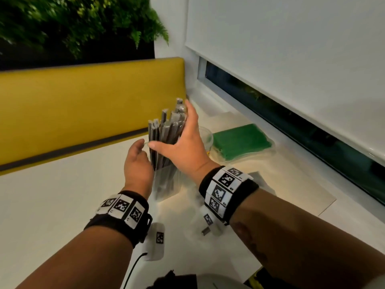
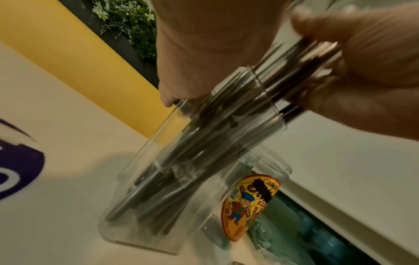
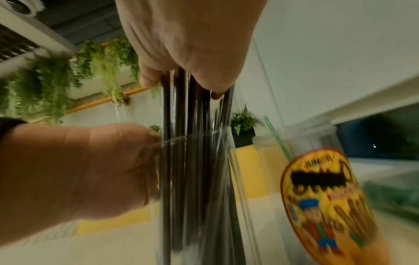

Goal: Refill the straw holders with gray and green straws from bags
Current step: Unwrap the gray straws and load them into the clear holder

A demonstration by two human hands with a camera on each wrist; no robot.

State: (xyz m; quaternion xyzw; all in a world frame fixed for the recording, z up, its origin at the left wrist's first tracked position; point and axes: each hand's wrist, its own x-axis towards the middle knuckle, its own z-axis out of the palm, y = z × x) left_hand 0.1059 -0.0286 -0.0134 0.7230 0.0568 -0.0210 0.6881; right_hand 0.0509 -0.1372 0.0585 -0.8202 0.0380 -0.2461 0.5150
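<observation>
right hand (image 1: 183,142): grip wrapped round gray straws (image 1: 166,130), feeding them into clear holder (image 1: 166,184)
left hand (image 1: 137,163): grip curled on holder rim, steadying
green straws bag (image 1: 241,142): far right, untouched

- You are working at a white, smooth-topped table (image 1: 52,205) that runs up to a yellow padded bench back on its far side and a white window sill on its right.
- A clear plastic straw holder (image 1: 166,184) stands upright on the table, filled with wrapped gray straws (image 1: 166,130) that rise above its rim.
- Just beside it, on the window side, stands a second clear plastic jar with a yellow cartoon label (image 2: 247,206); one green straw (image 3: 277,139) leans inside it.
- A clear bag of green straws (image 1: 241,141) lies flat beyond that jar.
- A flat beige sheet (image 1: 291,192) lies on the table near the sill.
</observation>
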